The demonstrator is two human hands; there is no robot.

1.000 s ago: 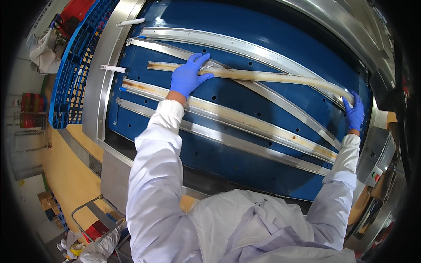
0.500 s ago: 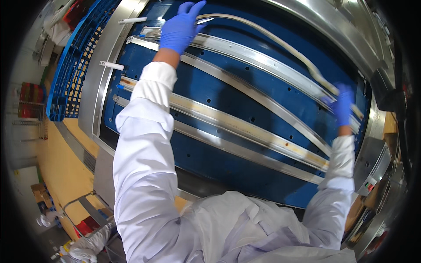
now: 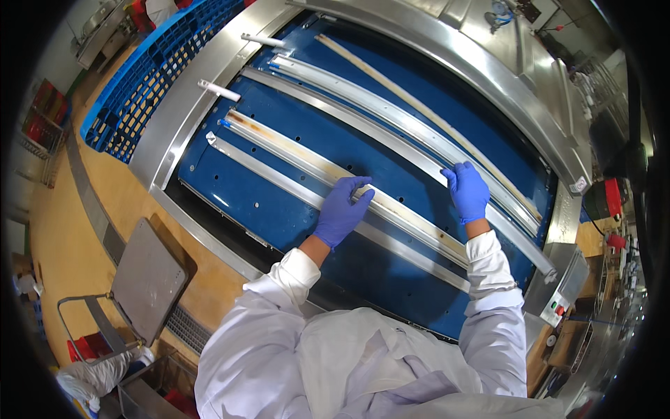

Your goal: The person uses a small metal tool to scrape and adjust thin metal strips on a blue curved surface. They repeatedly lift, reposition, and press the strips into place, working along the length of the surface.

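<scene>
Blue tabletop [image 3: 279, 218] has room by its near edge; left hand [image 3: 340, 213] curls over stained strip [image 3: 303, 157], right hand [image 3: 467, 194] over silver strip [image 3: 354, 121], grips hard to tell.

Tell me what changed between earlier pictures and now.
The left hand and right hand let go of the thin yellowed strip, which now lies on the far side of the blue surface. The left came nearer, over the stained rail; the right moved leftward, to the middle metal bar. The stained rail and nearest bar stayed put.

Blue-gloved hands [image 3: 340, 211], white sleeves [image 3: 497, 335], pale smock [image 3: 370, 366]
</scene>
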